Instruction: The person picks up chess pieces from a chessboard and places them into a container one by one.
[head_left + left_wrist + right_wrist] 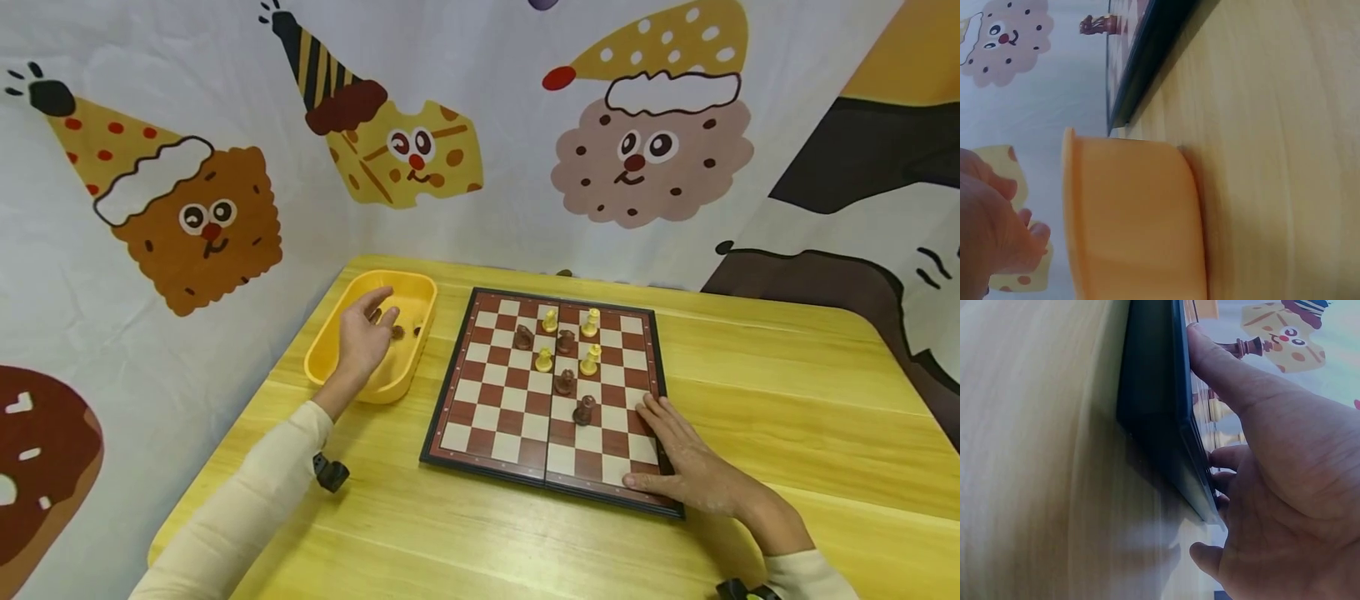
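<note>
My left hand is over a yellow plastic tray, index finger extended and thumb apart from it. Small dark brown chess pieces lie inside, partly hidden by the hand. In the left wrist view the hand shows above the tray's rim. Spread fingers of my right hand rest on the right edge of a brown-and-white chessboard; its thumb lies near the front right corner. Several pale yellow chess pieces and dark brown ones stand on the board.
Everything sits on a light wooden table. A white cloth with cartoon prints hangs behind and to the left, close to the table's edges. The tray stands left of the board with a narrow gap between them.
</note>
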A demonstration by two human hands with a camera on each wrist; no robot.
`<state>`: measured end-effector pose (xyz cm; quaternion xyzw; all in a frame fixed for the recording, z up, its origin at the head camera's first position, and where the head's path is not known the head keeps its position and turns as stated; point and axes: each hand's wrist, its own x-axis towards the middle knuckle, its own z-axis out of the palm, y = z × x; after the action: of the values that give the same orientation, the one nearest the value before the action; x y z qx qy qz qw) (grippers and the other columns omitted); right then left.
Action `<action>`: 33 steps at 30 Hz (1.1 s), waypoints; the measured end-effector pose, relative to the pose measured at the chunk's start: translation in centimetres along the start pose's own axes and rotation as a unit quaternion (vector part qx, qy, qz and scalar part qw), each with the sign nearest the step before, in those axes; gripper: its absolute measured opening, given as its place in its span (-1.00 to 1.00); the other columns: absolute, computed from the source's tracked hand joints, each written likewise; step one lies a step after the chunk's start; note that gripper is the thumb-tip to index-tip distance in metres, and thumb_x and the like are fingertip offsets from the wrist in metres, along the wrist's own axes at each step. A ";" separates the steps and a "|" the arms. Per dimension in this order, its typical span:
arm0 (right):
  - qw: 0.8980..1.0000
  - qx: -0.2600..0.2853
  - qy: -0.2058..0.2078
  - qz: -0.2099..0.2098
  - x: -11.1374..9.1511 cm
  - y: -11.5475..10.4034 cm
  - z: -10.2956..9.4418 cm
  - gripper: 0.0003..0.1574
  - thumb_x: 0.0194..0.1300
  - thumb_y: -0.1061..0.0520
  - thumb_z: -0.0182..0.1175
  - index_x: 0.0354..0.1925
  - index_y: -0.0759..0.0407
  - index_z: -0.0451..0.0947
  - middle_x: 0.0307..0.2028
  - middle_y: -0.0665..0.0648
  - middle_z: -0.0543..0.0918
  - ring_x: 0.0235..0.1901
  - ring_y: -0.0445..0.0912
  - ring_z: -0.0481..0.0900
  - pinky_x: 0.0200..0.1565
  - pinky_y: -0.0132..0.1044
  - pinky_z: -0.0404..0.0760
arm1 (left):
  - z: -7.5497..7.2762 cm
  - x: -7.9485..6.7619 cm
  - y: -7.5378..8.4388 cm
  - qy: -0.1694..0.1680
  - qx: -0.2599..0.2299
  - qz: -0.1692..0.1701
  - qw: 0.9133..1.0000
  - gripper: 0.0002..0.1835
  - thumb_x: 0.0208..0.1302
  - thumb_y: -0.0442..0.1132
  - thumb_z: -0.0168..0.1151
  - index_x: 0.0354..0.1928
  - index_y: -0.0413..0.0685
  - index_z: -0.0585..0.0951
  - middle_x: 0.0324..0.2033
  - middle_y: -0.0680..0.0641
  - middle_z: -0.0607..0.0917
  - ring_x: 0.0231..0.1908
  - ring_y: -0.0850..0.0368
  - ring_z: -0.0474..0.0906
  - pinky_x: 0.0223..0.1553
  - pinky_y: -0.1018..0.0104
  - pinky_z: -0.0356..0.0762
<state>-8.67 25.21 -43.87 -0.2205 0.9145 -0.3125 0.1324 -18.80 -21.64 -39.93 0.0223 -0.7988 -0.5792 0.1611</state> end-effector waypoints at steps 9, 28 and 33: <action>1.000 -0.008 -0.002 -0.003 0.3 -0.3 -0.4 0.37 0.22 -0.24 0.45 0.58 0.37 -0.10 0.57 0.39 -0.18 0.52 0.34 -0.35 0.26 0.56 -0.03 | 0.2 -0.2 1.6 -0.047 -0.079 0.013 0.996 -0.61 0.46 -0.53 0.13 0.28 -0.44 0.50 0.24 -0.32 0.55 0.31 -0.12 0.43 0.22 0.26 0.48; 1.000 0.003 -0.006 -0.002 0.1 -0.5 -0.4 0.36 0.21 -0.17 0.49 0.57 0.41 -0.09 0.56 0.43 -0.18 0.51 0.37 -0.36 0.25 0.57 -0.05 | 9.2 -2.8 1.3 -0.217 -0.081 -0.012 0.973 -0.58 0.49 -0.49 0.09 0.33 -0.43 0.44 0.23 -0.38 0.53 0.24 -0.24 0.45 0.22 0.08 0.49; 1.000 0.006 -0.013 -0.001 0.1 -0.5 -0.5 0.36 0.22 -0.18 0.48 0.57 0.41 -0.09 0.56 0.44 -0.18 0.51 0.38 -0.36 0.26 0.56 -0.06 | 10.8 -2.5 1.0 -0.233 -0.069 -0.028 0.970 -0.57 0.52 -0.45 0.09 0.37 -0.35 0.43 0.26 -0.30 0.53 0.28 -0.19 0.43 0.25 0.09 0.46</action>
<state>-8.78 25.04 -43.22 -0.2240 0.9106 -0.3154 0.1451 -19.32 -10.80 -42.59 -0.1028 -0.7712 -0.6266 -0.0446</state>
